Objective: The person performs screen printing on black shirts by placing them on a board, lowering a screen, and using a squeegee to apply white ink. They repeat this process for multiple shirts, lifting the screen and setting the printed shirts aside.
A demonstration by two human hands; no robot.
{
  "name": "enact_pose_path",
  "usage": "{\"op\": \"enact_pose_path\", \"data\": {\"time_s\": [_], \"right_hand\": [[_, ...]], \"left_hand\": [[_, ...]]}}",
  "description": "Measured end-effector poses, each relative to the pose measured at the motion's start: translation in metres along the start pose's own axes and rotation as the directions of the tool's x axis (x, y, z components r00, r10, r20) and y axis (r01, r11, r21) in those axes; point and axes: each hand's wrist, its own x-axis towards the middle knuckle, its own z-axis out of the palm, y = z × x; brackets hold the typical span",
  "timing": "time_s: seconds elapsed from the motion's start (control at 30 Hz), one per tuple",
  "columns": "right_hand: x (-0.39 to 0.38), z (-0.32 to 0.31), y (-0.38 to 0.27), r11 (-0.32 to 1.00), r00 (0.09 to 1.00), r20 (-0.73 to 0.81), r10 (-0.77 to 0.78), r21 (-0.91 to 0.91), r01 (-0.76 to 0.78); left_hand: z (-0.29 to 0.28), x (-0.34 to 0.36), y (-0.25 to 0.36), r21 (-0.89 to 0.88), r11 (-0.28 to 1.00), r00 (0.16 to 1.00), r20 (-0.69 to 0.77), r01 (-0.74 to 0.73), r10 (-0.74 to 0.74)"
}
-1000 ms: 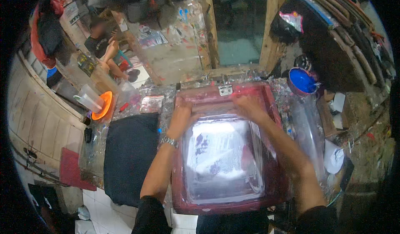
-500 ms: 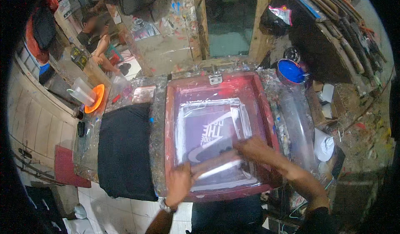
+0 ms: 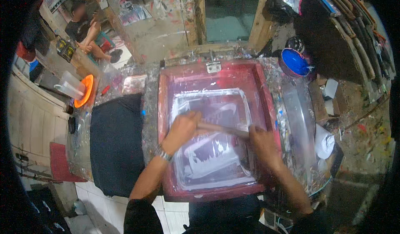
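A screen-printing frame point(image 3: 266, 96) with reddish edges lies flat in front of me, held at its far edge by a metal hinge clamp point(image 3: 213, 67). My left hand point(image 3: 184, 125) and my right hand point(image 3: 263, 144) grip opposite ends of a wooden-handled squeegee point(image 3: 223, 128), which crosses the middle of the mesh. Its blade edge is hard to make out. White ink point(image 3: 212, 155) lies smeared over the near part of the mesh, with purple showing through in patches. Lettering on the mesh is partly covered by the squeegee and ink.
Left of the frame lies folded black cloth point(image 3: 116, 146). Beyond it are an orange dish point(image 3: 84, 91), a clear jug point(image 3: 70, 86) and a small red tool point(image 3: 105, 90). A tub of blue ink point(image 3: 294, 61) stands far right. Another person point(image 3: 81, 30) sits at the far left.
Both hands have moved the squeegee away from me, from the mesh's near part to its middle. White ink now covers much of the near design. The whole view has shifted slightly.
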Motion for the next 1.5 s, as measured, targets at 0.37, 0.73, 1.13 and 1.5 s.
{"op": "enact_pose_path", "data": {"time_s": [0.37,0.73,1.13,1.5], "right_hand": [[0.007,-0.007,0.003,0.952,0.953,0.123,-0.278,0.169,0.256],[0.125,0.005,0.021,0.931,0.942,-0.042,-0.333,0.143,0.336],[-0.086,-0.038,-0.035,0.969,0.947,0.216,-0.239,0.116,0.218],[-0.135,-0.01,-0.096,0.962,0.963,-0.102,-0.25,-0.138,0.235]], "left_hand": [[-0.019,-0.071,0.03,-0.016,0.989,0.987,-0.075,0.144,-0.145],[0.007,0.014,-0.038,0.111,0.976,0.961,-0.224,0.189,-0.161],[0.0,-0.164,0.102,0.153,0.965,0.977,-0.061,0.211,-0.204],[0.053,-0.295,0.099,-0.11,0.836,0.759,-0.369,0.537,-0.536]]}}
